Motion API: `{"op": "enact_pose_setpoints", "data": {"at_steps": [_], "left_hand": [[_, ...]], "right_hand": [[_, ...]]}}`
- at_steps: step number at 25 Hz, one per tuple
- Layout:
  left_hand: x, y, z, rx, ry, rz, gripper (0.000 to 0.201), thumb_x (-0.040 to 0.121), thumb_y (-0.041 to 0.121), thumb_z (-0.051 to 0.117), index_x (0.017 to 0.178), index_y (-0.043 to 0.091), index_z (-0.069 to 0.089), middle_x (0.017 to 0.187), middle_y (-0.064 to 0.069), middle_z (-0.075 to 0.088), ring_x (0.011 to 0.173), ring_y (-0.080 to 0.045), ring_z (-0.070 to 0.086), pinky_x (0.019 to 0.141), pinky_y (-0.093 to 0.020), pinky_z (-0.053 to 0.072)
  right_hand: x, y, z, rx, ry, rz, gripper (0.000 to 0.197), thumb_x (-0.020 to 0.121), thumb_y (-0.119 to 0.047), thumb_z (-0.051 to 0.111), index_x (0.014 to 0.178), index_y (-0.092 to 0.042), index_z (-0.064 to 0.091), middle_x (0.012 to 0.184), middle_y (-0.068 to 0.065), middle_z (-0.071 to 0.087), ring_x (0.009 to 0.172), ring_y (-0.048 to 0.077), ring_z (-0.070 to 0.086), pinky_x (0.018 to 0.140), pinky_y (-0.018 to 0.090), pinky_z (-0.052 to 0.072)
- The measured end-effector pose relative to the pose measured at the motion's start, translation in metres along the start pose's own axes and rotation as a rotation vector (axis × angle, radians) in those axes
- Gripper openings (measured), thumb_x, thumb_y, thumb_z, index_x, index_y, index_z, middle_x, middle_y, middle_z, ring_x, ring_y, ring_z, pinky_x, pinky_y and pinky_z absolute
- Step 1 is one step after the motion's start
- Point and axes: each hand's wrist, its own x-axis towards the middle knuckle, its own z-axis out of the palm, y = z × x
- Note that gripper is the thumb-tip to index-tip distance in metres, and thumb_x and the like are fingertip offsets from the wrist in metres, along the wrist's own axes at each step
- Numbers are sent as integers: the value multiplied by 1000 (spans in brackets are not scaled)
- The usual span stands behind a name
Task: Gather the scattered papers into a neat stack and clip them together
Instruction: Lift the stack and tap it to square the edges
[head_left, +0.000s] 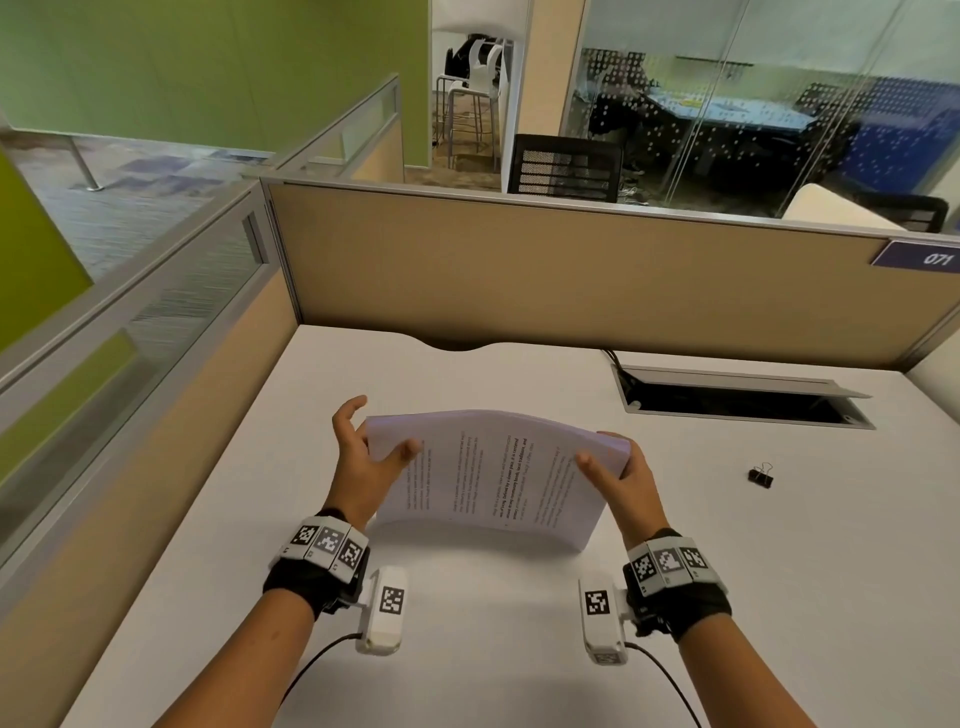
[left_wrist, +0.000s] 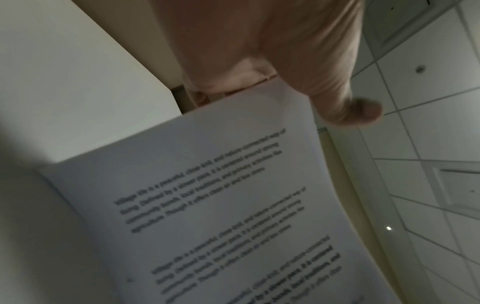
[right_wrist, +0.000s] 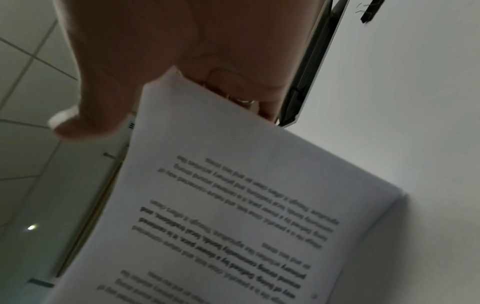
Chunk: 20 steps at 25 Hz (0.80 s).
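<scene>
A stack of printed white papers (head_left: 488, 473) stands on its lower edge on the white desk (head_left: 493, 649), bowed toward me. My left hand (head_left: 371, 441) holds its left end, thumb on the printed face and the other fingers behind. My right hand (head_left: 608, 457) grips the right end the same way. In the left wrist view the papers (left_wrist: 221, 195) butt into the left hand (left_wrist: 259, 61). The right wrist view shows the papers (right_wrist: 246, 195) in the right hand (right_wrist: 130, 61). A black binder clip (head_left: 761, 475) lies on the desk to the right, apart from both hands.
An open cable hatch (head_left: 737, 397) is set into the desk behind the clip. Beige partition walls (head_left: 571, 280) close off the back and left sides of the desk.
</scene>
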Motion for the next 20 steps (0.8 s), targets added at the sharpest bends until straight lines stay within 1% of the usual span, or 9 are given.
{"op": "enact_pose_setpoints", "data": {"at_steps": [2, 3, 4, 6, 9, 12, 14, 18, 20], "left_hand": [[3, -9, -4, 1, -14, -62, 88, 76, 16, 73, 138, 29, 11, 103, -5, 58, 96, -17, 59, 85, -32, 48], [6, -12, -7, -9, -13, -95, 84, 76, 8, 72, 137, 27, 17, 99, -2, 60, 94, -15, 60, 84, -31, 48], [11, -17, -10, -14, -30, -116, 73, 76, 4, 72, 133, 24, 30, 95, 1, 62, 94, -17, 61, 81, -28, 49], [22, -25, -13, 28, -99, -150, 36, 75, 4, 73, 106, 18, 59, 84, 8, 69, 99, -28, 63, 72, -23, 49], [30, -28, -9, 78, -139, -213, 11, 76, 9, 73, 79, 19, 68, 64, 14, 73, 91, -30, 64, 70, -27, 49], [33, -21, -4, 28, -71, -168, 9, 78, 10, 71, 78, 18, 68, 74, 3, 72, 83, -24, 63, 77, -34, 49], [35, -15, -1, -14, -18, -131, 8, 79, 12, 70, 84, 17, 67, 83, -4, 69, 82, -21, 63, 76, -33, 50], [32, -20, 3, -20, -56, -104, 16, 78, 10, 71, 92, 18, 66, 88, 0, 69, 84, -15, 64, 71, -23, 51], [30, -28, 6, -3, -54, -147, 18, 78, 9, 71, 96, 13, 67, 88, 0, 68, 87, -19, 64, 74, -25, 51]], "right_hand": [[3, 13, -5, -4, -41, 26, 56, 62, -19, 83, 111, -8, 56, 100, 5, 67, 94, 21, 66, 67, 25, 55], [5, 18, -5, -12, -43, 54, 52, 58, -16, 83, 105, -8, 62, 98, 7, 69, 95, 25, 67, 67, 26, 56], [7, 21, -4, -18, -35, 84, 45, 56, -16, 81, 99, -10, 66, 95, 9, 71, 95, 29, 67, 68, 28, 57], [13, 23, -1, -23, -20, 127, 35, 55, -18, 78, 89, -14, 69, 93, 13, 72, 94, 33, 67, 74, 36, 56], [18, 20, 4, -13, -16, 129, 23, 63, -14, 80, 82, -19, 68, 88, 10, 71, 89, 33, 65, 74, 38, 54], [20, 11, 8, 18, -4, 82, 20, 73, -3, 73, 83, -20, 68, 86, 7, 71, 83, 28, 66, 69, 34, 54], [20, 5, 8, 52, 6, 33, 22, 74, -1, 71, 86, -19, 68, 87, 6, 71, 78, 20, 68, 65, 30, 56], [21, 11, 7, 77, 9, 17, 26, 69, -2, 77, 88, -18, 69, 85, 2, 72, 71, 5, 70, 61, 20, 56], [20, 20, 7, 77, 23, 64, 27, 66, -4, 78, 86, -20, 69, 84, 0, 71, 74, 10, 69, 60, 18, 55]]}}
